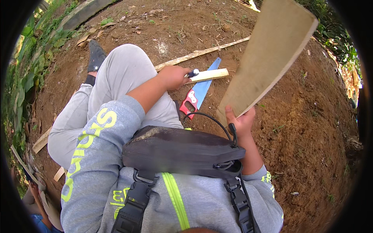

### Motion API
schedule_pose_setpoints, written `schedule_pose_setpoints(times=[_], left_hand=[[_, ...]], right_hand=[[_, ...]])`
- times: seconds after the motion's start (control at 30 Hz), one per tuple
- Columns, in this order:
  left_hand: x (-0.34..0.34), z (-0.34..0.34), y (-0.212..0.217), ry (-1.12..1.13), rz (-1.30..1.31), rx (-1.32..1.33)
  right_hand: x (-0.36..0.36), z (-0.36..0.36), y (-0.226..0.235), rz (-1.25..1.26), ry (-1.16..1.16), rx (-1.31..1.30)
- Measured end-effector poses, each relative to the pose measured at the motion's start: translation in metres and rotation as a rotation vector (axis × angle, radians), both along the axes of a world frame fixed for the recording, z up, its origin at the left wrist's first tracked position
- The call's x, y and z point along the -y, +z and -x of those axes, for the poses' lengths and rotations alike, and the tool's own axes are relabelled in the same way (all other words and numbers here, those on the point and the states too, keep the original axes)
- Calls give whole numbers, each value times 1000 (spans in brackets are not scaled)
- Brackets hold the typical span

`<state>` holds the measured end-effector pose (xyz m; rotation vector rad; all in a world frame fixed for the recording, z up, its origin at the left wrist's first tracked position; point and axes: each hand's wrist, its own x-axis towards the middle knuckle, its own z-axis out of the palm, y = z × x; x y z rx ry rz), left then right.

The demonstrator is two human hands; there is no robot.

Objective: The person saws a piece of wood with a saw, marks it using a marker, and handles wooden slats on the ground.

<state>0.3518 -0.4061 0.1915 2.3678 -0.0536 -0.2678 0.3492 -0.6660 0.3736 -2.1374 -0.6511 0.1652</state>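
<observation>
My left hand [175,77] is closed beside my raised knee, gripping a short dark blue rod [192,73] with a whitish rounded end; most of it hides inside the fist. My right hand [243,120] grips the lower end of a wide wooden board [268,58], its thumb on the face. This board stands tilted up and away to the right. Between my hands, a handsaw [202,91] with a blue blade and red handle lies on the soil. Across its blade, a short pale wood piece [211,75] reaches toward my left hand.
A long thin wooden strip [206,51] lies beyond the saw. More wood pieces [42,140] lie left of my leg. Another person's arm [40,206] shows at the lower left. Plants [27,79] and a concrete edge [83,14] border the brown soil. A dark bag [182,149] hangs at my chest.
</observation>
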Motion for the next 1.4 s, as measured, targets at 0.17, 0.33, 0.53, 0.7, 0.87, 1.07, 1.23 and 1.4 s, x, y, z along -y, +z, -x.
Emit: schedule_pose_setpoints(times=[0.17,0.33,0.53,0.7,0.87,1.07,1.23,1.4], left_hand=[[5,-2,4,-29,57,34],[-3,-4,-5,10,0,-16],[6,-4,-2,-17,46,20],[-7,-10,-4,11,-50,-5],[-2,-2,-11,9,-17,-16],[5,-3,-9,5,6,7],[-3,-1,2,15,-13,-83],[4,-5,-9,3,-29,2]], right_hand=[[26,-3,-36,454,2,-127],[-5,-7,14,168,-9,-60],[22,-4,-37,623,33,-107],[-2,-14,1,229,-45,-108],[3,-6,-9,235,30,-67],[24,-11,-13,494,-30,-132],[2,-1,14,128,32,-13],[15,-2,-33,506,-21,-309]])
